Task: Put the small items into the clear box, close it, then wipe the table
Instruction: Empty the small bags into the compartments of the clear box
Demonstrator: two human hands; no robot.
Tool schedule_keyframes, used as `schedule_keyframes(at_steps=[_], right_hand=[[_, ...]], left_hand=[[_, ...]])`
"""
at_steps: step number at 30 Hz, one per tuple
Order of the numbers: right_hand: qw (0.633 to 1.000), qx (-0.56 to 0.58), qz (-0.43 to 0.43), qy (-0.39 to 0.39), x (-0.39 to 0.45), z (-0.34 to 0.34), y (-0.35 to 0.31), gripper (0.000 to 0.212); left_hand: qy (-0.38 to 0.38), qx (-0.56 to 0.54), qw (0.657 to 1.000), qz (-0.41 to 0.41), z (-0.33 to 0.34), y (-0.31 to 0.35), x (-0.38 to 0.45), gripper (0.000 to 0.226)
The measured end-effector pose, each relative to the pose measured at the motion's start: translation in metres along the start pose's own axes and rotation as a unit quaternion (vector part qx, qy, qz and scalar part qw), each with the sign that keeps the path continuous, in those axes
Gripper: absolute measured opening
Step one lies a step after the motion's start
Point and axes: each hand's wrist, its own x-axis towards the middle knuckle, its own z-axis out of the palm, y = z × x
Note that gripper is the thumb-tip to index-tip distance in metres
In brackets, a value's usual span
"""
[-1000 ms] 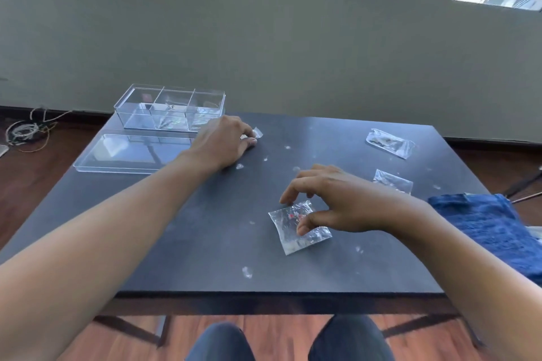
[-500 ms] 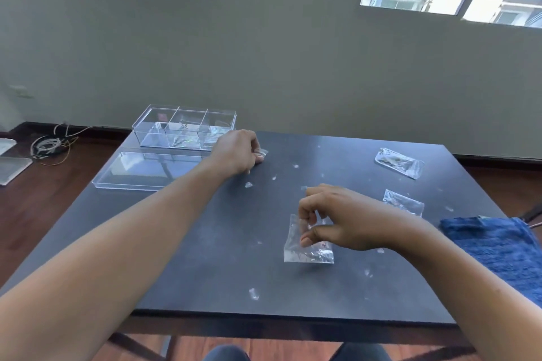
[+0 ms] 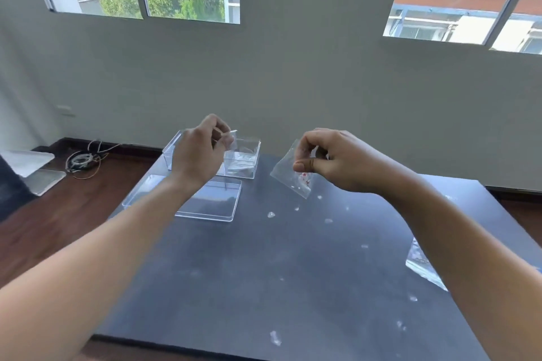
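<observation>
My right hand [image 3: 331, 160] is raised above the dark table [image 3: 293, 272] and pinches a small clear plastic bag [image 3: 289, 177] with red bits inside; the bag hangs off the table. My left hand [image 3: 199, 152] is lifted in front of the clear divided box [image 3: 246, 160] and pinches a small clear item [image 3: 230, 134] between thumb and fingers. The box stands open at the table's far left. Its flat clear lid [image 3: 214, 202] lies on the table just in front of it. Another clear bag [image 3: 422, 264] lies at the right, partly hidden by my right forearm.
Small white scraps [image 3: 271, 214] are scattered over the table top. A coil of cable [image 3: 82, 160] and a white object [image 3: 26, 161] lie on the wooden floor at the left. A grey wall with windows stands behind the table.
Both hands have risen off the table. The right hand lifted the bag with red bits clear of the surface; the left hand picked up a small clear item. The camera tilted upward.
</observation>
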Motion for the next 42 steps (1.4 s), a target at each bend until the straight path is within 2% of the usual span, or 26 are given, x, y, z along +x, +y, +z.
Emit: schedule_keyframes(at_steps=[3, 14, 18, 22, 26, 30, 33, 37, 42], right_hand=[[1.000, -0.005, -0.002, 0.016, 0.026, 0.010, -0.006, 0.009], [0.999, -0.041, -0.008, 0.033, 0.099, 0.057, -0.015, 0.007], [0.997, -0.056, -0.010, 0.051, 0.118, 0.064, -0.014, 0.011], [0.996, -0.078, -0.001, 0.045, 0.139, 0.070, -0.013, 0.005], [0.995, -0.098, 0.006, 0.029, 0.157, 0.076, -0.015, 0.016], [0.991, -0.135, 0.018, 0.000, 0.171, 0.079, -0.016, 0.016], [0.976, -0.204, 0.032, -0.065, 0.176, 0.082, -0.014, 0.019], [0.954, -0.275, 0.048, -0.108, 0.182, 0.086, -0.012, 0.021], [0.954, -0.269, 0.054, -0.123, 0.186, 0.099, -0.011, 0.012]], left_hand=[[0.010, 0.030, 0.999, -0.025, -0.011, -0.025, 0.019, 0.010], [-0.074, 0.152, 0.985, -0.043, 0.005, -0.049, 0.043, 0.014], [-0.092, 0.143, 0.985, -0.039, 0.010, -0.054, 0.039, 0.012], [-0.093, 0.165, 0.981, -0.029, 0.011, -0.055, 0.037, 0.004], [-0.107, 0.214, 0.971, -0.010, 0.014, -0.054, 0.037, 0.018], [-0.139, 0.189, 0.972, -0.008, 0.018, -0.063, 0.042, 0.021], [-0.150, 0.165, 0.975, -0.010, 0.017, -0.065, 0.045, 0.019], [-0.131, 0.117, 0.984, -0.023, 0.015, -0.065, 0.041, 0.011], [-0.079, 0.074, 0.994, -0.019, 0.013, -0.066, 0.031, 0.017]])
